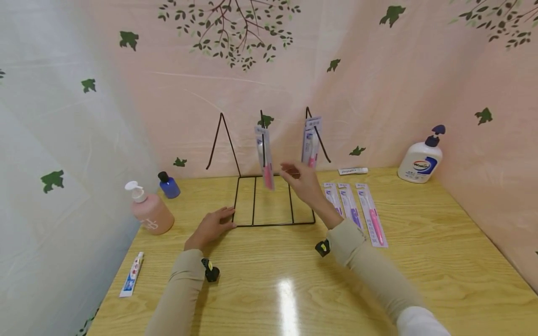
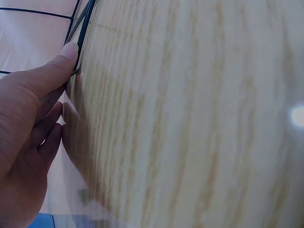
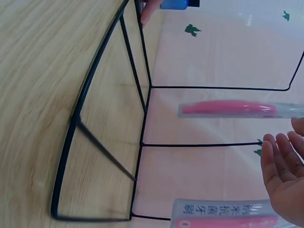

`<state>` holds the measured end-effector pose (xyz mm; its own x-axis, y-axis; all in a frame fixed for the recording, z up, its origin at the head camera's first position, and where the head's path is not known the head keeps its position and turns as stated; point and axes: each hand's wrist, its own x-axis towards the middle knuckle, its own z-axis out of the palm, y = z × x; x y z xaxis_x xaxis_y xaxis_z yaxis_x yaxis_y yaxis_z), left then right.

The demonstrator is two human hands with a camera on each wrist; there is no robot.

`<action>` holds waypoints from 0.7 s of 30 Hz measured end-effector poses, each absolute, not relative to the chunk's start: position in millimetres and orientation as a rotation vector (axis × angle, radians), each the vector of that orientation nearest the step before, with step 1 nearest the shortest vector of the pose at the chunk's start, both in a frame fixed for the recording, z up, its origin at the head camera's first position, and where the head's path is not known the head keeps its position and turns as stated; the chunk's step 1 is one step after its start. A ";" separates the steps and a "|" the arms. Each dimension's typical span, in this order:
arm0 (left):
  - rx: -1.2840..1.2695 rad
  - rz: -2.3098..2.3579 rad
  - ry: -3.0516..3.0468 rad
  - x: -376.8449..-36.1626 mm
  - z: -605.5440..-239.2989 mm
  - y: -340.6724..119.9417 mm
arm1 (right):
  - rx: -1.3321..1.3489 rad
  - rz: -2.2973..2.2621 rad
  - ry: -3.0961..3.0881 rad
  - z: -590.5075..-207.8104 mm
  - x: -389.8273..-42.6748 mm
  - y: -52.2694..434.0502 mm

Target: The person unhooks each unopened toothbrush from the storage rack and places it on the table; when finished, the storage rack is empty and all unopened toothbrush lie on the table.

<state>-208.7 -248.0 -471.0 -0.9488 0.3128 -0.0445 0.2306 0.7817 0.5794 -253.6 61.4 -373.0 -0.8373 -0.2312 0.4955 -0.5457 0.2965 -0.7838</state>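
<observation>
— So where does everything stand on the table?

— Well, the wire rack sits near the back wall. The left hand lies flat with straight fingers, pressing the rack's front left corner. The right hand hangs open, fingers spread and holding nothing, just beside the pink packaged toothbrush that dangles from the middle hook.

— What could go wrong?

— That pack looks tilted on its hook, so a brush from those loose fingers could likely swing it off. The second hanging pack sits close on the right hook; a wide sweep of the sleeve might knock it too.

— And the rack itself?

— It seems light. If the left hand lifts, a tug on a hook could tip the frame forward toward the three packs lying beside it.
</observation>
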 end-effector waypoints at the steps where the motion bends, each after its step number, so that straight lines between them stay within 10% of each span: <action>1: 0.442 0.889 2.835 -208.6 -470.6 -247.8 | 0.694 1.569 -2.284 -373.1 -256.7 57.5; 21: 0.460 0.916 2.832 -210.1 -474.2 -249.4 | 0.619 1.759 -2.187 -369.0 -272.9 23.6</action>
